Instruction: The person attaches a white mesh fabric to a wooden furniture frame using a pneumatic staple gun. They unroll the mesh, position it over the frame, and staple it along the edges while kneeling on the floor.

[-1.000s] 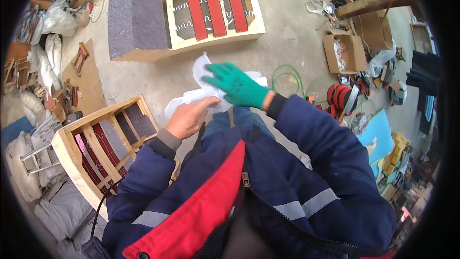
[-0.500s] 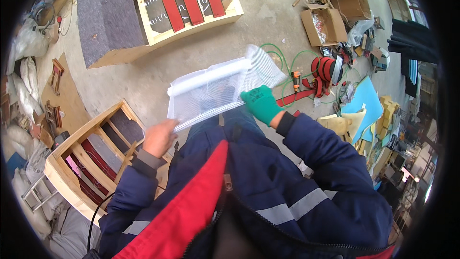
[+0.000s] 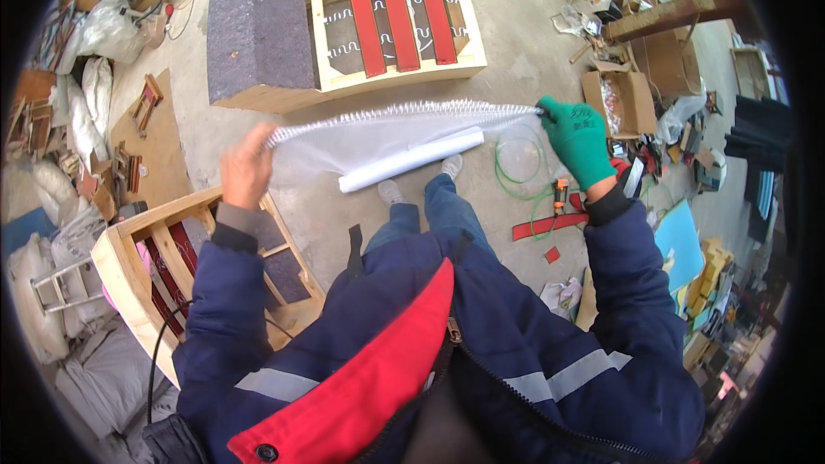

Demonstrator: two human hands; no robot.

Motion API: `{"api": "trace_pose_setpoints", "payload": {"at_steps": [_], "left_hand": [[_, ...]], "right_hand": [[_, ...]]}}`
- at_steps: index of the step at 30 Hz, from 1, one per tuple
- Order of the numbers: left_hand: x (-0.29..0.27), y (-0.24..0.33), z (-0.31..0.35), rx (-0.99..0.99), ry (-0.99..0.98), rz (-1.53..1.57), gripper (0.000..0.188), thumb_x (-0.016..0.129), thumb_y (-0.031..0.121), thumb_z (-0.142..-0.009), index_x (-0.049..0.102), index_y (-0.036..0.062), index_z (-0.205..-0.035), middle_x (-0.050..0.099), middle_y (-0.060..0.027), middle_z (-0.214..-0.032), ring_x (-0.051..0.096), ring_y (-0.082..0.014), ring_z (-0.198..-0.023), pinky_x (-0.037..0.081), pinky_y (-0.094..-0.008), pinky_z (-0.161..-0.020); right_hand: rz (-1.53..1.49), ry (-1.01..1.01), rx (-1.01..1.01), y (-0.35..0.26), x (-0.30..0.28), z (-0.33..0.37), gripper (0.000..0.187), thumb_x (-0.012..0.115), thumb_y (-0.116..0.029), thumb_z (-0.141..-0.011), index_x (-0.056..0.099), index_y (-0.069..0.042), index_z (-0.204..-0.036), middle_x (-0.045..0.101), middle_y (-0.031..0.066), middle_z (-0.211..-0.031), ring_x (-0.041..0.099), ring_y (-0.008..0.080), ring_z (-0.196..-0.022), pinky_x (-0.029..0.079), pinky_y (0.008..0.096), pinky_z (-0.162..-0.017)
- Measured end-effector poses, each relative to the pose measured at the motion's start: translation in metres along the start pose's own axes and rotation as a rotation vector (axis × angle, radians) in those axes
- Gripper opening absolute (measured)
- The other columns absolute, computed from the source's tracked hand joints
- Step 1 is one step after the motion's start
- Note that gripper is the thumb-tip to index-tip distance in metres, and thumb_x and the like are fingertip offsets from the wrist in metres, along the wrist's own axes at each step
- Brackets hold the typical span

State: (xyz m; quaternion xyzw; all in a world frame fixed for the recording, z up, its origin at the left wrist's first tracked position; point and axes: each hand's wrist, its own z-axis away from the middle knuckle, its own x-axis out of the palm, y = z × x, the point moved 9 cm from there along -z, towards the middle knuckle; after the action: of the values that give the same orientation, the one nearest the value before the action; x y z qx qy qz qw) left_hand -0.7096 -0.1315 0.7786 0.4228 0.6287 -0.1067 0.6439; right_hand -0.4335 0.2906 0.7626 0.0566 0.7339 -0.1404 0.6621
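Bare left hand (image 3: 247, 167), slightly blurred, fingers curled closed on left end of translucent white mesh sheet (image 3: 369, 131). Green-gloved right hand (image 3: 577, 142), fingers pinched together on right end. Sheet spans between hands above grey concrete floor (image 3: 533, 17), held edge crinkled, spiky. Smooth white cylindrical roll (image 3: 417, 159) near shoes (image 3: 391, 192). Beyond: pale wooden frame (image 3: 404, 77), flat red webbing straps (image 3: 397, 21), wavy metal springs (image 3: 341, 15).

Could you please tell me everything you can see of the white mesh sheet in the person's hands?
The white mesh sheet is thin, see-through and looks synthetic. Its denser upper edge spans between the bare left hand and the green-gloved right hand, each gripping an end. The rest falls loosely toward a white roll; whether the two join is unclear.
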Motion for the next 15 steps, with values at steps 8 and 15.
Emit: {"api": "trace_pose_setpoints", "payload": {"at_steps": [8,15], "left_hand": [[-0.117,0.065,-0.091,0.092,0.305,-0.057,0.02,0.073,0.002,-0.093,0.076,0.0056,-0.113,0.078,-0.0154,-0.098,0.077,-0.0287,-0.085,0.057,-0.0343,-0.076],[-0.207,0.073,-0.136,-0.078,0.313,0.045,0.022,0.078,0.01,-0.097,0.079,0.0002,-0.117,0.08,-0.0063,-0.104,0.069,-0.0123,-0.09,0.053,-0.0255,-0.084]], "right_hand": [[-0.028,0.313,-0.104,0.035,-0.13,-0.108,0.01,0.072,-0.024,-0.095,0.073,-0.018,-0.103,0.068,0.0113,-0.077,0.069,0.0336,-0.076,0.051,0.0456,-0.066],[0.042,0.554,-0.299,0.038,-0.215,-0.159,0.009,0.069,-0.024,-0.097,0.072,-0.019,-0.104,0.07,0.0084,-0.08,0.07,0.0305,-0.079,0.053,0.0433,-0.069]]}}
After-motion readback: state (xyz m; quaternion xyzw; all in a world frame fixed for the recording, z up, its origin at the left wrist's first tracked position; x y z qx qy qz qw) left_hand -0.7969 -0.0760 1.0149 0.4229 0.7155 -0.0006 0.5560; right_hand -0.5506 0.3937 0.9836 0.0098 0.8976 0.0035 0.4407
